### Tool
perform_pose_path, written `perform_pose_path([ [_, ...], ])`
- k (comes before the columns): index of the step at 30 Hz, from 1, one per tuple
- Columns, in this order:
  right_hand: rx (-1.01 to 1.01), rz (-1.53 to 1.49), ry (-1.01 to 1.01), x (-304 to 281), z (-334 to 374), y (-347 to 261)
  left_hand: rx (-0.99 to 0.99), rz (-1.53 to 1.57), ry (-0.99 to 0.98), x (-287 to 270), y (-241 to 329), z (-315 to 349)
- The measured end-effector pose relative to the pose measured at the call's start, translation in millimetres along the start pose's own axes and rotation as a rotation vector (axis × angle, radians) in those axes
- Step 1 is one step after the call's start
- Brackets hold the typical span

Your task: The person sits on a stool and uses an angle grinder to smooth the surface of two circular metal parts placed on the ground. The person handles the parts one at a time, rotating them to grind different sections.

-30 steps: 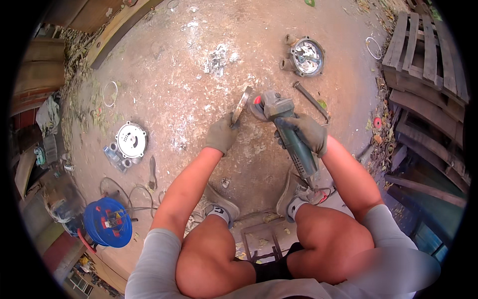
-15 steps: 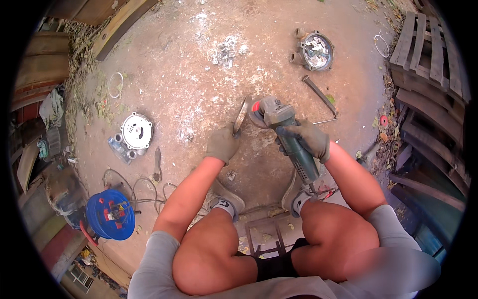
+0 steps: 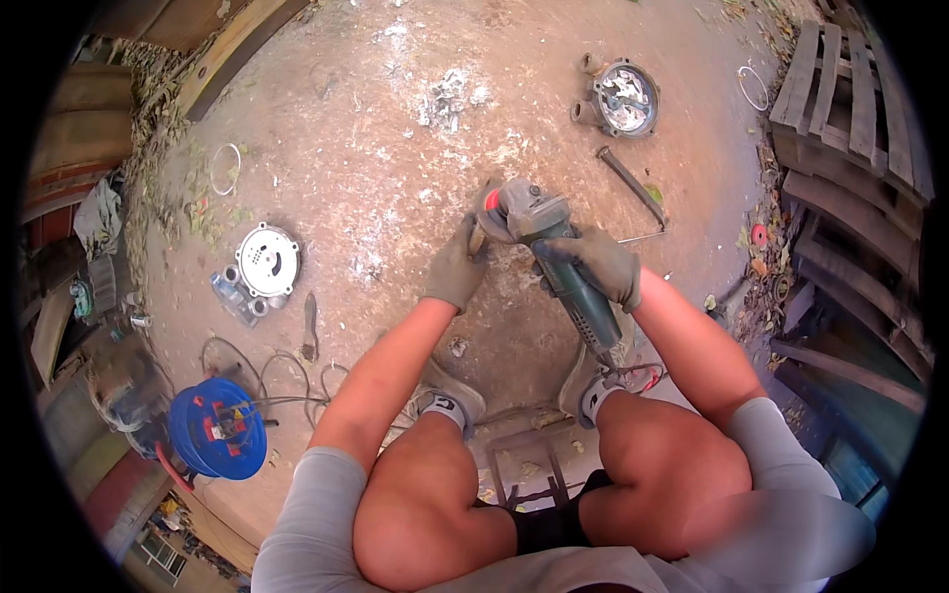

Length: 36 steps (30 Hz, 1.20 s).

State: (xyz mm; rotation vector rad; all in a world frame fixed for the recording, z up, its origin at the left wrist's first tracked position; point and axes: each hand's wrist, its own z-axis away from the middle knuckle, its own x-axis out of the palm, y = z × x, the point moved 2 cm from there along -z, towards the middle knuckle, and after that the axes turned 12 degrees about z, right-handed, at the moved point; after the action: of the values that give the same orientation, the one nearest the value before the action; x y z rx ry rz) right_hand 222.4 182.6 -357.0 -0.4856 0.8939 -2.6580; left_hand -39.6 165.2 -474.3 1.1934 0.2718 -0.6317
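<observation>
My gloved right hand is wrapped round the body of a dark green angle grinder. The grinder's grey head and its disc, with a red centre, point away from me to the left. My gloved left hand grips a flat metal strip, mostly hidden by the fingers and the disc. Strip and disc are right beside each other; whether they touch I cannot tell. Both hands are held over the ground in front of my knees.
Round metal housings lie left and far right. A long bolt-like bar and a flat-ended tool lie on the ground. A blue cable reel with loose cable stands left; wooden pallets line the right.
My left hand has moved up and right with the metal strip, which now shows much less. The grinder has shifted slightly left and up, so its disc is closer to the strip.
</observation>
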Motion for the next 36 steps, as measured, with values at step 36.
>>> perform_pose_path([
  [36, 0.045, -0.027, 0.068, -17.0, 21.1, 16.3, -0.061, -0.205, -0.083, -2.2, 5.9, -11.2],
])
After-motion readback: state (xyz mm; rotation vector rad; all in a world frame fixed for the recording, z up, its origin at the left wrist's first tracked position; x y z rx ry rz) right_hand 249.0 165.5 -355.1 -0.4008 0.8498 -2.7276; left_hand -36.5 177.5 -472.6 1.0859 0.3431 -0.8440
